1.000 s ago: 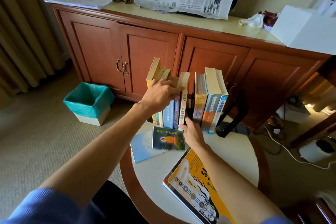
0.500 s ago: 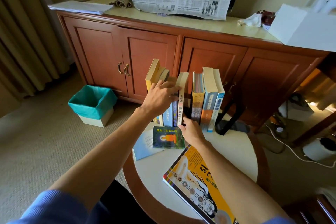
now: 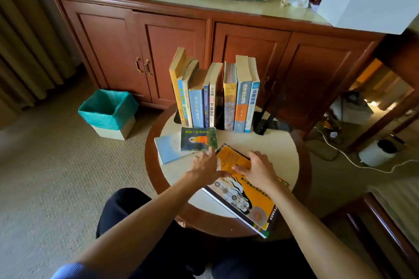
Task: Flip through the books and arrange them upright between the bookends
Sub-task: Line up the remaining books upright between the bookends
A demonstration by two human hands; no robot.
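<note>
Near table edge: the large orange paperback with a painted figure on its cover [image 3: 246, 190] is laid flat, its near corner carried past the rim of the round cream-topped wooden table [image 3: 267, 145].
Open room: bare tabletop is seen right of the hands; a gap is left in the upright row of books [image 3: 215, 95], before the black metal bookend [image 3: 268, 118].
Flat books: a small green booklet [image 3: 199, 139] is laid over a pale blue booklet [image 3: 169, 148].
Left hand [image 3: 207, 166]: fingers are spread, touching the orange book's left edge.
Right hand [image 3: 258, 169]: laid on the cover's far end, fingers curled; a firm grip cannot be told.
</note>
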